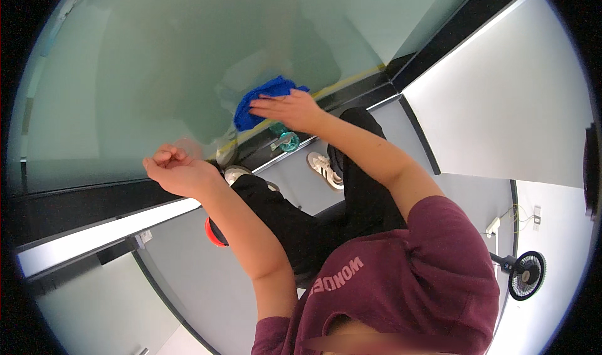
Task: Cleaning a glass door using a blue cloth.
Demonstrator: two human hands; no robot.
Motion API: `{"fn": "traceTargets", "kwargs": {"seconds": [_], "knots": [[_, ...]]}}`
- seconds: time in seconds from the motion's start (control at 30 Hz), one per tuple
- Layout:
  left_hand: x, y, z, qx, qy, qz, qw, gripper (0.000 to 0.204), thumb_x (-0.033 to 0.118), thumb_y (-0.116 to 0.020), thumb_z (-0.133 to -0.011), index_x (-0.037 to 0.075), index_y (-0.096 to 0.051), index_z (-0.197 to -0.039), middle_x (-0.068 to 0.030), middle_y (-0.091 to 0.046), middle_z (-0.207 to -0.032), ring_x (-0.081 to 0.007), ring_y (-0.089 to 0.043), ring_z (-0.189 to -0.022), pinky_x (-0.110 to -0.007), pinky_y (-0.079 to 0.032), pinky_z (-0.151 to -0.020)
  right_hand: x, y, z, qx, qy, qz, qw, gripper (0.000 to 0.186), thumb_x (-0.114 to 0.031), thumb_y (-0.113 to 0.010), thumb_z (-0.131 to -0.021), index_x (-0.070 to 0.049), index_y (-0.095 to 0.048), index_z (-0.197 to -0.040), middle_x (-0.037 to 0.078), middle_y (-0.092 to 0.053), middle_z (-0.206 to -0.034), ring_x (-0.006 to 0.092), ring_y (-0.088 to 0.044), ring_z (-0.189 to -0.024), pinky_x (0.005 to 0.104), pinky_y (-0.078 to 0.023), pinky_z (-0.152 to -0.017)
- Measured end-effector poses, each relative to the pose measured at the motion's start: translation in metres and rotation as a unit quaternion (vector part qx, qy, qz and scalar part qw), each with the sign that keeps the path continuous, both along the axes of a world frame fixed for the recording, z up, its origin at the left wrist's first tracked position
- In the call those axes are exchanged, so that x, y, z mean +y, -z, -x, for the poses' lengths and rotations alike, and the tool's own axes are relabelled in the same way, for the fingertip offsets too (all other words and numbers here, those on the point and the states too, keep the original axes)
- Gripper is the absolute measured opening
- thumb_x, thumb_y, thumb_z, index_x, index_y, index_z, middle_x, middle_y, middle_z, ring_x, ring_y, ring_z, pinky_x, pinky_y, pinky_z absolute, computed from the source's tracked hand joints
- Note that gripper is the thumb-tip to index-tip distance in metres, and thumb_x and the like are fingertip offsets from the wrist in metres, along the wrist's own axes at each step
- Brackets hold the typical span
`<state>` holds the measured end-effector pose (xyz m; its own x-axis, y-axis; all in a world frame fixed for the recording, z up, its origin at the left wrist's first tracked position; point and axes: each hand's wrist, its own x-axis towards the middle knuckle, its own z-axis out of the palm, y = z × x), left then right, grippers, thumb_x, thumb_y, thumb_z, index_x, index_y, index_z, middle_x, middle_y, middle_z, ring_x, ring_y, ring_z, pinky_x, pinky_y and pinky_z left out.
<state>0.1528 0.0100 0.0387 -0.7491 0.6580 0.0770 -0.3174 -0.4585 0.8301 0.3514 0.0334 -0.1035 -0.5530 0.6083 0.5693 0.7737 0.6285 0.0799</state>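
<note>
A blue cloth (254,111) lies against the greenish glass pane (157,54), low down near its yellow-striped edge. My right hand (288,108) presses on it with fingers stretched out flat. Off to the left, my left hand (177,170) is raised by the glass, fingers loosely bent and apart, with nothing visible in it. A teal bottle with a grey top (288,140) stands below the cloth by the dark frame, partly hidden.
My legs and striped shoes (323,170) are beneath my arms on grey floor (169,254). A red round object (216,234) is partly hidden behind my left forearm. A white panel (495,91) rises at right; a black fan (527,275) and cables (520,217) are behind me.
</note>
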Motion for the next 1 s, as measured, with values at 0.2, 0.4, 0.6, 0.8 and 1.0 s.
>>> {"fn": "traceTargets", "kwargs": {"seconds": [0.2, 0.4, 0.6, 0.8, 1.0], "knots": [[0.002, 0.004, -0.003, -0.021, 0.023, 0.000, 1.000, 0.032, 0.025, -0.042, -0.089, 0.011, -0.035, -0.061, -0.0019, -0.039, -0.064, -0.0131, -0.036, -0.059, -0.026, -0.028, -0.056, 0.002, -0.013, -0.099, 0.084, 0.100, -0.061, 0.989, 0.045, -0.010, -0.059, -0.067, -0.023, -0.060, -0.109, -0.006, -0.052, -0.124, 0.0148, -0.050, -0.113, 0.0320, -0.043, -0.084], [0.009, 0.010, -0.018, -0.018, 0.047, 0.007, 0.999, 0.033, 0.025, -0.043, -0.090, 0.011, -0.035, -0.061, -0.0024, -0.039, -0.064, -0.0131, -0.036, -0.059, -0.026, -0.028, -0.055, 0.009, -0.006, -0.207, 0.122, 0.260, -0.099, 0.953, 0.031, -0.006, -0.059, -0.066, -0.008, -0.058, -0.096, 0.015, -0.052, -0.121, 0.0358, -0.045, -0.118, 0.0426, -0.039, -0.096], [0.013, 0.018, -0.028, 0.018, 0.072, 0.015, 0.997, 0.034, 0.026, -0.043, -0.090, 0.010, -0.034, -0.061, -0.0024, -0.039, -0.064, -0.0131, -0.037, -0.060, -0.026, -0.029, -0.056, 0.025, 0.011, -0.273, 0.302, 0.398, -0.134, 0.856, 0.040, -0.010, -0.053, -0.083, 0.004, -0.044, -0.119, 0.028, -0.045, -0.123, 0.0439, -0.042, -0.115, 0.0445, -0.035, -0.097], [0.016, 0.021, -0.035, 0.021, 0.043, 0.037, 0.998, 0.033, 0.025, -0.042, -0.089, 0.011, -0.033, -0.061, -0.0019, -0.038, -0.063, -0.0130, -0.034, -0.059, -0.026, -0.028, -0.058, 0.039, 0.037, -0.323, 0.436, 0.459, -0.091, 0.769, 0.051, -0.018, -0.047, -0.088, 0.007, -0.031, -0.130, 0.030, -0.042, -0.127, 0.0431, -0.040, -0.117, 0.0413, -0.033, -0.099], [0.018, 0.020, -0.033, 0.020, 0.051, 0.025, 0.998, 0.032, 0.023, -0.042, -0.089, 0.010, -0.035, -0.061, -0.0017, -0.038, -0.063, -0.0134, -0.035, -0.059, -0.026, -0.030, -0.059, 0.040, 0.045, -0.344, 0.470, 0.501, -0.037, 0.726, 0.056, -0.022, -0.044, -0.089, 0.006, -0.026, -0.134, 0.029, -0.039, -0.130, 0.0409, -0.041, -0.118, 0.0399, -0.033, -0.099]]}}
